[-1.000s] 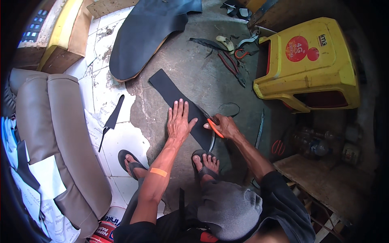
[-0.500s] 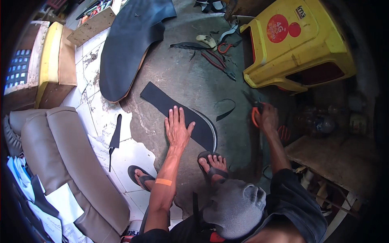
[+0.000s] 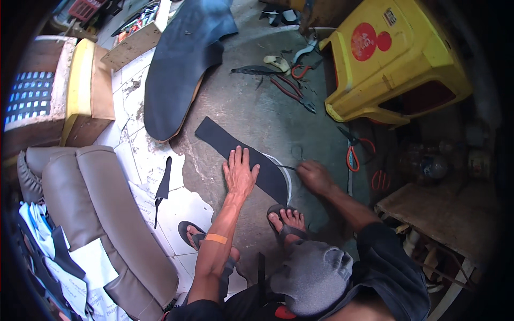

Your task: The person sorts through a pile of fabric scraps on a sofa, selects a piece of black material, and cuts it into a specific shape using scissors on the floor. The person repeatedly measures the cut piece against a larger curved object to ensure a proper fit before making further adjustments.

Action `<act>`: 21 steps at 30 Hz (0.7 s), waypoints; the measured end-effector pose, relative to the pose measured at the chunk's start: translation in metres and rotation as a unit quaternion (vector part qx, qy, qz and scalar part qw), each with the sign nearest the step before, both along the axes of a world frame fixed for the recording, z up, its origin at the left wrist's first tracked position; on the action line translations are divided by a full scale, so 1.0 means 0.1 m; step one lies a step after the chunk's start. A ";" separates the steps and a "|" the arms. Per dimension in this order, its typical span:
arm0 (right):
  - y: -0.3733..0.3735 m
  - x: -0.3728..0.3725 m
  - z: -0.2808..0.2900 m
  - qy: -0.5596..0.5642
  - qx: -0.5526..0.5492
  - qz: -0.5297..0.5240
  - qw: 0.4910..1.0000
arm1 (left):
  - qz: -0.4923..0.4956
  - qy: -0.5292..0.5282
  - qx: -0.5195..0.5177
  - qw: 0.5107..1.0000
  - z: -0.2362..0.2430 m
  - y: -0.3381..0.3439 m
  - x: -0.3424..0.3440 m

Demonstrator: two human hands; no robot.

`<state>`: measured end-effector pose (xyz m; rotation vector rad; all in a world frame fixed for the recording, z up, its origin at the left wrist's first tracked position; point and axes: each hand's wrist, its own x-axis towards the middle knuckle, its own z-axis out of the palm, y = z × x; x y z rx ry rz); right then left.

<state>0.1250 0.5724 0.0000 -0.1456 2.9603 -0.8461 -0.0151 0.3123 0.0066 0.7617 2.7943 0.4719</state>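
Observation:
My left hand (image 3: pixel 241 174) lies flat, fingers stretched out, on a curved black sheet piece (image 3: pixel 215 132) on the floor. A pale curved edge (image 3: pixel 289 184) shows along the sheet's right side. My right hand (image 3: pixel 317 177) is closed, slightly blurred, just right of that edge. From its fingers a thin black strip (image 3: pixel 285 167) reaches left over the sheet, and a faint loop shows behind the hand. Scissors with orange handles (image 3: pixel 352 155) lie on the floor farther right, out of my hand. My sandalled foot (image 3: pixel 288 220) is at the sheet's near end.
A large dark sheet (image 3: pixel 174 80) lies at the far left. Red-handled pliers (image 3: pixel 293 92) and other tools lie beyond my hands, beside a yellow plastic stool (image 3: pixel 396 59). To the left stands a brown padded cushion (image 3: pixel 112 214); to the right, a wooden bench (image 3: pixel 428 214).
My right hand has let go of the scissors, which now lie on the floor. It has moved left and taken hold of the thin black strip. The left hand stays on the sheet.

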 end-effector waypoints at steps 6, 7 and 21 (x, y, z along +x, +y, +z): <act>0.68 0.04 0.87 0.052 0.191 -0.351 0.915 | 0.090 0.049 0.112 0.988 0.10 -0.34 -0.72; 0.49 -0.03 1.02 0.094 0.245 -0.306 0.915 | 0.110 0.074 0.113 0.985 0.08 -0.42 -0.92; -0.94 -0.64 0.17 -0.218 -0.074 -0.218 0.948 | 0.291 -0.092 0.129 0.944 -0.06 -0.53 -1.89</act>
